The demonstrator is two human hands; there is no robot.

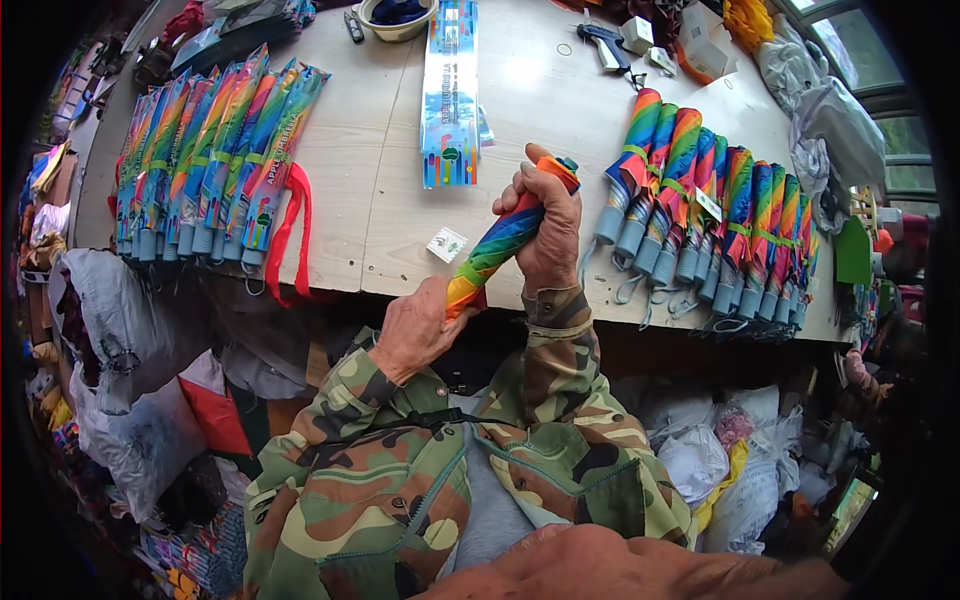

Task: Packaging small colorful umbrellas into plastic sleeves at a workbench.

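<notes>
A folded rainbow umbrella [507, 238] with a green strap slants between my two hands, just above the table's near edge. My left hand [415, 328] is closed round its lower orange-yellow end, covering part of it. My right hand [552, 220] wraps the red and orange upper end, where a dark teal tip pokes out past the fingers. Beside the umbrella, on the table, lies a small white tag [446, 244] with a printed picture. Farther back is a stack of flat, colourful printed sleeves [450, 110].
Sleeved rainbow umbrellas [205, 165] lie in a row at left, near a red ribbon [290, 230]. Bare rolled umbrellas with grey handles [710, 215] line the right. Behind them sit a glue gun [605, 45], an open carton [703, 45] and a bowl [398, 18].
</notes>
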